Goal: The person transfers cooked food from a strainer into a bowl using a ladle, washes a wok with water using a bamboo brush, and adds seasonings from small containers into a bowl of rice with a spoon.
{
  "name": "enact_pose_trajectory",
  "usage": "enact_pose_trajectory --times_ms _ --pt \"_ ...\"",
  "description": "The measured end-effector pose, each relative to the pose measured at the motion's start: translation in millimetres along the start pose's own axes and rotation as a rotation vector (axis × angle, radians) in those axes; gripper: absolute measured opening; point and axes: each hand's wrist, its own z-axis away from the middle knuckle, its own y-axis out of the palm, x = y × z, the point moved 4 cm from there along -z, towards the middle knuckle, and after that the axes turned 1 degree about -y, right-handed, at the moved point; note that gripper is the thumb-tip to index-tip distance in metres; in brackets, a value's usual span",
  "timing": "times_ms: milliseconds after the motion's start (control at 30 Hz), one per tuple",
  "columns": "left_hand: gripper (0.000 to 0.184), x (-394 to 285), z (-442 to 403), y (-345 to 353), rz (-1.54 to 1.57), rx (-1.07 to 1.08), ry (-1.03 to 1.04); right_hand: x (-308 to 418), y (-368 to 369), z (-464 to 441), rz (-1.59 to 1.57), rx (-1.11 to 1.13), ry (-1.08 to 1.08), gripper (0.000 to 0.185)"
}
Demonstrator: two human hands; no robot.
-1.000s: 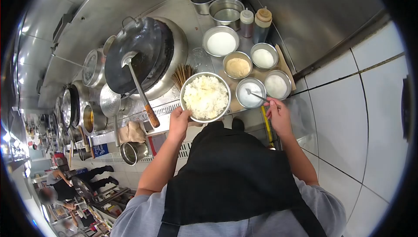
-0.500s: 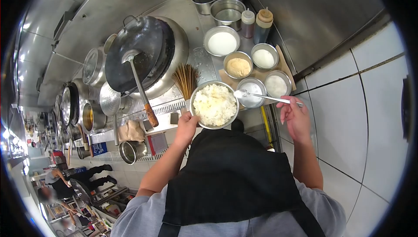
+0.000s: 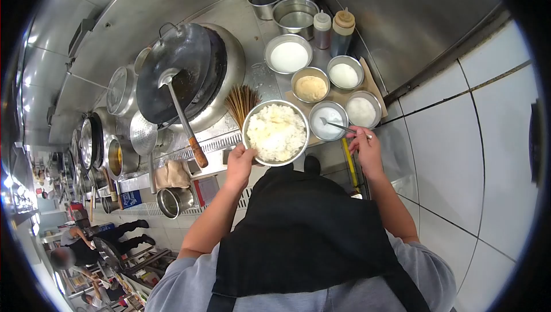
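Observation:
My left hand (image 3: pixel 239 164) grips the near-left edge of a metal bowl (image 3: pixel 306 140), its thumb over the rim. Cooked white rice (image 3: pixel 276 131) fills the bowl. In my right hand (image 3: pixel 366 150), the fingers close on the handle of a small metal spoon (image 3: pixel 342 128). The spoon's tip reaches into a metal tin (image 3: pixel 311 131) of white powder, to the right of the rice bowl. Whether any powder lies on the spoon cannot be made out.
Behind stand several seasoning tins, including one of tan powder (image 3: pixel 310 88), and two squeeze bottles (image 3: pixel 322 28). At left, a wok (image 3: pixel 189 54) on a burner holds a ladle (image 3: pixel 182 111). A bamboo brush (image 3: pixel 241 102) stands behind the bowl. People (image 3: pixel 94 243) work farther off.
My right hand has moved left and slightly down. The spoon, which was above the tin near the rice bowl with white powder on it, now dips into the tin. The bowl shifted slightly left.

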Motion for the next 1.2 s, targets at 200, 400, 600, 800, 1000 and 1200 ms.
enact_pose_trajectory --times_ms 200,400,600,800,1000,1200 --pt "0.02 13 4 -30 -0.02 -0.076 -0.015 4 -26 -4 -0.268 -0.06 0.103 0.031" --pt "0.014 18 10 -27 -0.049 -0.08 -0.028 46 -34 1 -0.398 -0.049 0.119 0.029" --pt "0.021 24 -10 4 -0.264 -0.038 0.075 106 2 10 -0.288 0.159 -0.048 0.03" --pt "0.019 -4 -1 48 -0.054 0.035 0.055 74 28 -65 0.022 0.012 -0.199 0.029" --pt "0.019 -39 47 24 0.145 -0.022 0.103 57 38 -113 -0.273 0.125 0.195 0.038" --pt "0.02 -37 113 -43 0.291 -0.267 0.196 49 0 -140 -0.106 0.25 0.441 0.042"
